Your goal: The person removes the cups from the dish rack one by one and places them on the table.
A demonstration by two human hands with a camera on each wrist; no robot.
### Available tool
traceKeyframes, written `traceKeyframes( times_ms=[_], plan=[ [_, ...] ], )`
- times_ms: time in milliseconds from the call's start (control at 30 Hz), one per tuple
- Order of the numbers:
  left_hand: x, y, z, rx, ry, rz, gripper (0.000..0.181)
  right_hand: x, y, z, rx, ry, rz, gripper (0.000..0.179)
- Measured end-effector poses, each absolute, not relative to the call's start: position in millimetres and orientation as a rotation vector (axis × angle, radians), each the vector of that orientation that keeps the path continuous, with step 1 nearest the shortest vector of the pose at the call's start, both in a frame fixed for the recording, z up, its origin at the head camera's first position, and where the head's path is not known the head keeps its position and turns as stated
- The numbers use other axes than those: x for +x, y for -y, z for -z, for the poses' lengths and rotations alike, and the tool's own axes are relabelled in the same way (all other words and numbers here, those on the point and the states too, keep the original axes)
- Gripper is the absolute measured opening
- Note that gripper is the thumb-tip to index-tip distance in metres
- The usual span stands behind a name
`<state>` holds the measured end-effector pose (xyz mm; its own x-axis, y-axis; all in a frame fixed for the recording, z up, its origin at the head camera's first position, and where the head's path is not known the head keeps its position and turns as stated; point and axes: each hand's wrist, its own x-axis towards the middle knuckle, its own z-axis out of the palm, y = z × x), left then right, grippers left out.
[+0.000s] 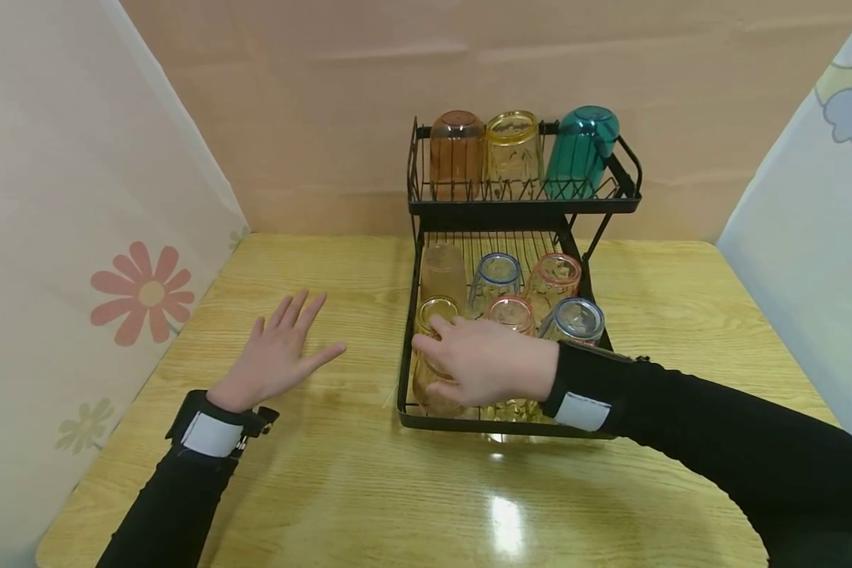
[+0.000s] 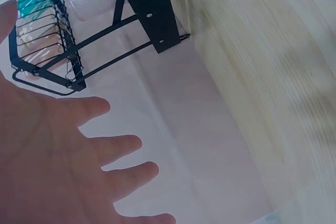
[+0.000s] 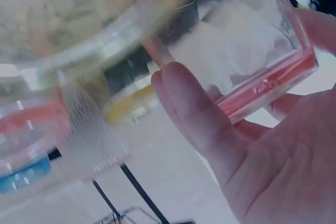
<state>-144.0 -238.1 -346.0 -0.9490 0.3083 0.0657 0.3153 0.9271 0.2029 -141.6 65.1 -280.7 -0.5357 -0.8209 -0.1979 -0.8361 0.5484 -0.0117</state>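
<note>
Yellow wood-grain desk [image 1: 355, 489] stands before a plain peach backdrop [image 1: 312, 102]. At left, above the desk, the left hand [image 1: 273, 363] has its fingers spread wide, and its grip holds nothing. To the right of it stands a black two-tier metal rack [image 1: 497, 427]. At the front left corner of the lower tier, the right hand [image 1: 486, 359] grips between thumb and fingers a clear faceted glass with a pink base [image 3: 247, 51]. Farther right, at the upper tier's end, one teal glass tumbler [image 1: 578, 158] stands upside down.
</note>
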Motion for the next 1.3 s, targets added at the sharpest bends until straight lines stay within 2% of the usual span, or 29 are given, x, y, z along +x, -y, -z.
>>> traceKeyframes(
  times_ms=[367, 700, 867, 1067, 1167, 1300],
  plan=[
    [-162, 215, 335, -0.619, 2.994, 0.708, 0.073, -151, -90, 253, -1.387, -2.725, 0.312, 0.053],
    [-170, 181, 323, -0.711, 2.844, 1.027, 0.064, -160, -114, 259, -1.202, -2.813, 0.783, 0.053],
    [-169, 158, 317, -0.596, 2.702, 1.436, 0.068, -168, -118, 269, -1.168, -2.878, 1.073, 0.047],
    [-156, 124, 309, -0.383, 2.341, 2.223, 0.078, -166, -109, 281, -0.995, -2.799, 1.408, 0.045],
    [-149, 109, 307, -0.269, 2.14, 2.505, 0.077, -163, -102, 286, -0.939, -2.715, 1.541, 0.044],
    [-145, 97, 303, -0.158, 1.946, 2.647, 0.068, -159, -92, 289, -0.94, -2.614, 1.672, 0.044]
  ],
)
